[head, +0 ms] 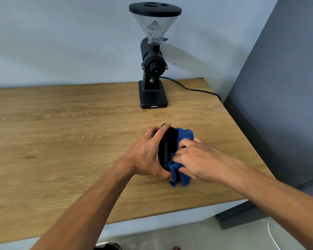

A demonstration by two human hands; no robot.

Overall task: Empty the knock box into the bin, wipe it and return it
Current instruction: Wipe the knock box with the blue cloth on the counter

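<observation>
The black knock box (167,147) is tipped on its side above the wooden table, right of centre. My left hand (146,154) grips it from the left, thumb at the near end and fingers over the far end. A blue cloth (183,136) is pressed against the box's right side by my right hand (197,157), whose fingers are bunched on it. The cloth's lower corner (179,179) hangs down to the table. My hands and the cloth hide the inside of the box.
A black coffee grinder (153,73) with a clear hopper stands at the back of the wooden table (61,141), its cord (193,90) trailing right. A grey wall panel (278,105) borders the table's right edge. A dark object (107,247) shows at the bottom edge on the floor.
</observation>
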